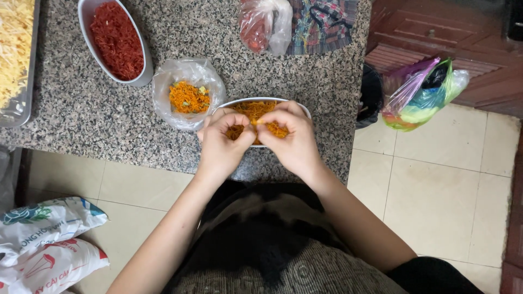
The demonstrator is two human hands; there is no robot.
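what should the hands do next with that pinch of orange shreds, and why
Probably pull the clump apart and let it drop back into the white bowl. The left hand and right hand both pinch orange shreds directly over it, fingertips nearly meeting, so loosened strands would land inside.

Both hands, the left hand [222, 142] and the right hand [291, 139], cover most of the white oval dish [260, 100] at the counter's [98, 120] near edge, hiding what the fingertips pinch. The yellow-shred tray [16, 54] is cut off at the counter's left edge. The red-shred dish [115, 41] and clear bag [264, 22] run off the top.
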